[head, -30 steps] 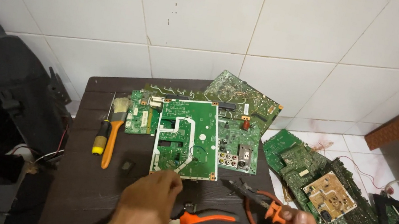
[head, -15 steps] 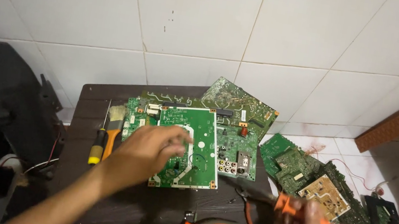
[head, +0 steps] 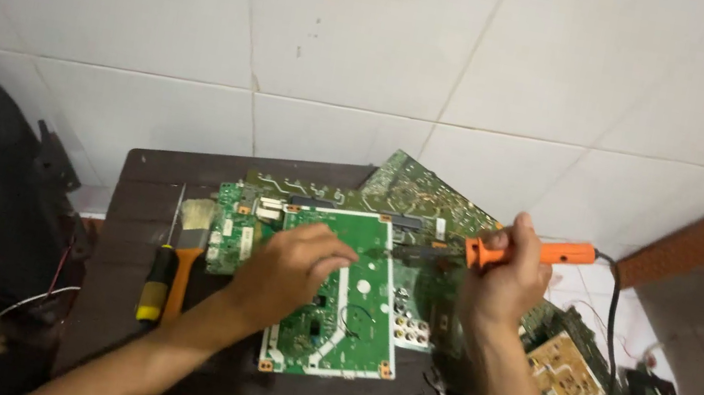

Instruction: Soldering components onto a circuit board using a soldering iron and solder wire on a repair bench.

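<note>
Left hand [head: 295,266] pressing flat, fingers spread, on green circuit board [head: 341,320] mid-desk; right hand [head: 503,275] gripping orange soldering iron [head: 496,248], tip pointing left toward board's far edge.

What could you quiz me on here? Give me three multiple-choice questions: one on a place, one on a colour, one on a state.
1. Where does the screwdriver lie?
A. left of the green board
B. on the floor tiles
C. on the orange stool

2. What colour is the soldering iron's handle?
A. blue
B. orange
C. white

3. What is the left hand doing?
A. holding pliers
B. hanging in the air
C. resting on the green board

Answers:
1. A, it lies beside the brush on the dark table.
2. B, orange shows beyond the right hand.
3. C, its fingers lie on the board's top.
</note>
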